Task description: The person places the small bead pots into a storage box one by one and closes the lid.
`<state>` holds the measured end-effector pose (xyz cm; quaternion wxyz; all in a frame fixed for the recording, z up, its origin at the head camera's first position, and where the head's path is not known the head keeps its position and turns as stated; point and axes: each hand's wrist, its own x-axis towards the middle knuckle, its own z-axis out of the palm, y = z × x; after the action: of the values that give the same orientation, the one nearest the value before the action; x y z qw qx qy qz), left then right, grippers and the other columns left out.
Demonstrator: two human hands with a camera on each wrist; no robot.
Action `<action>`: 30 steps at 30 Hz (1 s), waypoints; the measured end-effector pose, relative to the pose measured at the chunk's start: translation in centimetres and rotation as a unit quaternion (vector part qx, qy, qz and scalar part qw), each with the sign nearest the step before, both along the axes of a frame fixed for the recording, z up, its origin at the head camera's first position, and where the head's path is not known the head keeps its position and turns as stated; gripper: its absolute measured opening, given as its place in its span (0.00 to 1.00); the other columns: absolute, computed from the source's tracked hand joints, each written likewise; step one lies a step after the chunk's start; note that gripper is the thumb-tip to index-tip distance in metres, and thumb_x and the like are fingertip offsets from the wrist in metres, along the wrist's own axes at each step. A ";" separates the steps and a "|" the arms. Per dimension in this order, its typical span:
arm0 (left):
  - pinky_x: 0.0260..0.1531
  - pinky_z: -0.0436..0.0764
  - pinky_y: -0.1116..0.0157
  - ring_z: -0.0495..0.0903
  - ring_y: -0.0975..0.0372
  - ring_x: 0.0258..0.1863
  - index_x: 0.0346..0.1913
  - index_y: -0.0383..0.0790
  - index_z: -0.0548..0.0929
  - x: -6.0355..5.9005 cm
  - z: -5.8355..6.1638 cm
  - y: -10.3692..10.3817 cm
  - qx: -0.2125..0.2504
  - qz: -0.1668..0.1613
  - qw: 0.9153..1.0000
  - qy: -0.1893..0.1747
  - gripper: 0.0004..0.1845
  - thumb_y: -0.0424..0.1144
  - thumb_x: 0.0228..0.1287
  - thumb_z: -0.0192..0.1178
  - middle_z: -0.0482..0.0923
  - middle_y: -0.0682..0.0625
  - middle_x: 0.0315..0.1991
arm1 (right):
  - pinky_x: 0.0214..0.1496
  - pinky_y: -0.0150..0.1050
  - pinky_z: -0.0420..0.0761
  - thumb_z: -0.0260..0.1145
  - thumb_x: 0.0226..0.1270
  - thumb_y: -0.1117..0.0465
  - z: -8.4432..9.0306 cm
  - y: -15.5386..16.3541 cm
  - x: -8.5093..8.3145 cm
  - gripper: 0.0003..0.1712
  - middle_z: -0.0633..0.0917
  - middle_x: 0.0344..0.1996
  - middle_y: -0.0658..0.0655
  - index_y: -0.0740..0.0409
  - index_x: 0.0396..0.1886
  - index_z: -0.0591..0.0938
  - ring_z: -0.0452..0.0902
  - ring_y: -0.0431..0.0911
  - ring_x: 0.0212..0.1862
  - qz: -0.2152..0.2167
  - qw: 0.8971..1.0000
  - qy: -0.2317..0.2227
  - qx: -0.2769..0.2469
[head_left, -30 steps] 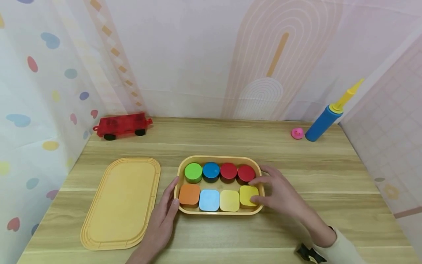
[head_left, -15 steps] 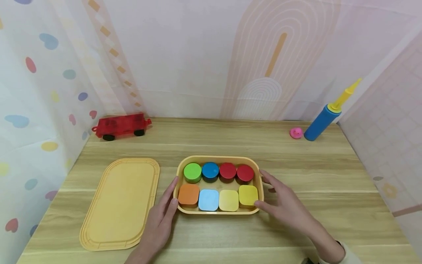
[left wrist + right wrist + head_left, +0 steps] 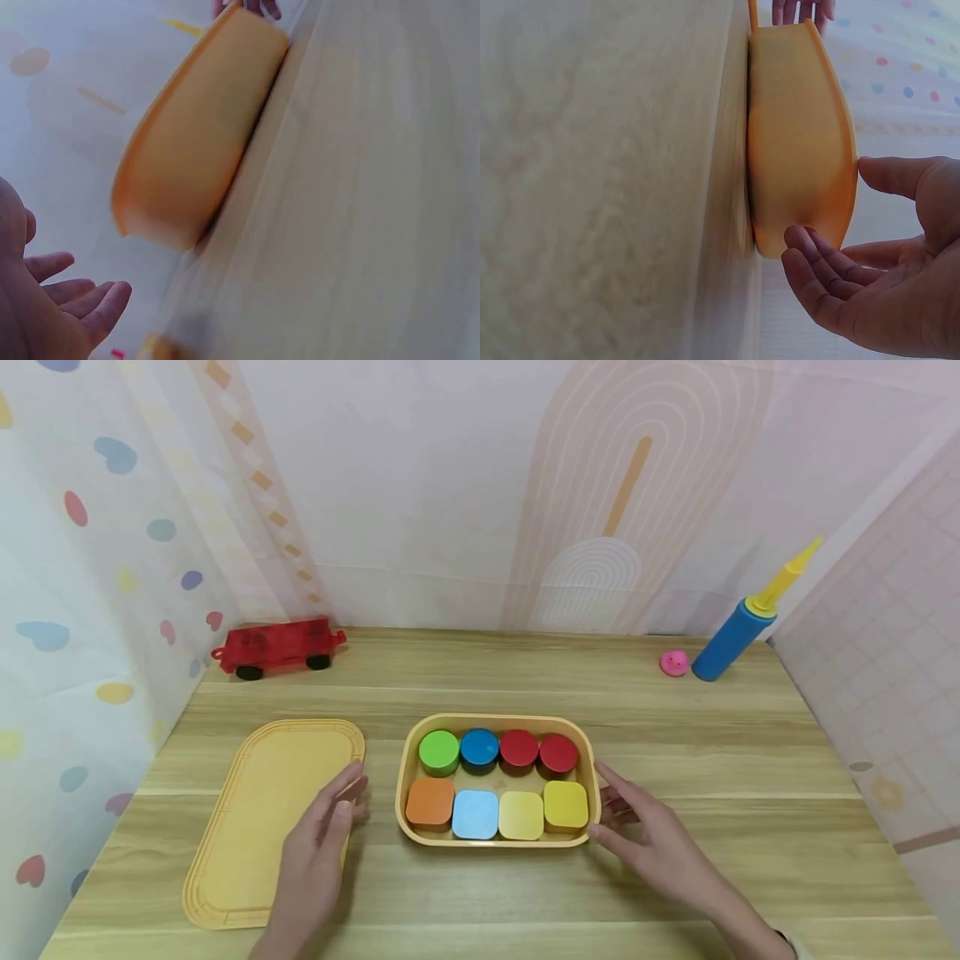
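Yellow tray (image 3: 498, 721) w/ 8 blocks betw. 2 hands: left hand (image 3: 318, 835) over lid (image 3: 255, 827), right hand (image 3: 645, 835) beside, fingers straight, apart.

One yellow plastic tray (image 3: 596, 777) holds eight blocks: four round (one green (image 3: 438, 752), one blue (image 3: 479, 747), two red (image 3: 519, 747)) and four square (one orange (image 3: 431, 801), one light blue (image 3: 476, 814), two yellow (image 3: 521, 815)). One flat yellow plastic lid (image 3: 255, 810). One red toy wagon (image 3: 277, 646). One blue-and-yellow hand pump (image 3: 738, 625). One small pink toy (image 3: 674, 663). Two hands (image 3: 318, 852).

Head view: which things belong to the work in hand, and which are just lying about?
In hand: yellow box of coloured blocks; yellow lid under the left hand; right hand beside the box.
Lying about: red toy wagon, pink toy, blue pump.
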<state>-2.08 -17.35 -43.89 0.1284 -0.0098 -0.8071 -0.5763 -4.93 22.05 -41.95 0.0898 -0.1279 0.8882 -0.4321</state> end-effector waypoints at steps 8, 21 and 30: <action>0.53 0.77 0.82 0.81 0.77 0.52 0.71 0.43 0.75 -0.6 1.7 -4.5 -0.084 0.054 0.995 0.012 0.20 0.34 0.82 0.45 0.74 0.57 0.70 | 0.56 0.38 0.85 0.73 0.68 0.53 0.1 0.0 0.3 0.44 0.83 0.48 0.48 0.52 0.80 0.64 0.79 0.41 0.49 -0.009 1.000 -0.012 0.000; 0.73 0.65 0.42 0.57 0.25 0.70 0.68 0.31 0.73 -1.9 0.7 -14.3 -0.193 0.116 0.962 -0.153 0.27 0.50 0.80 0.51 0.43 0.36 0.81 | 0.57 0.38 0.84 0.73 0.67 0.54 0.1 0.1 0.3 0.44 0.84 0.49 0.47 0.51 0.80 0.64 0.80 0.40 0.48 -0.003 1.000 -0.006 0.002; 0.72 0.42 0.29 0.39 0.25 0.74 0.65 0.26 0.74 -2.2 -0.5 -16.4 -0.205 0.125 0.954 -0.180 0.29 0.50 0.78 0.53 0.35 0.28 0.79 | 0.56 0.39 0.85 0.73 0.68 0.53 0.2 0.1 0.4 0.44 0.84 0.49 0.47 0.50 0.80 0.64 0.80 0.40 0.48 0.001 1.000 -0.005 -0.004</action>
<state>-4.26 -33.70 -44.37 0.0469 0.1687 -0.9123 -0.3702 -4.54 22.14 -41.80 0.0943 -0.1267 0.8857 -0.4366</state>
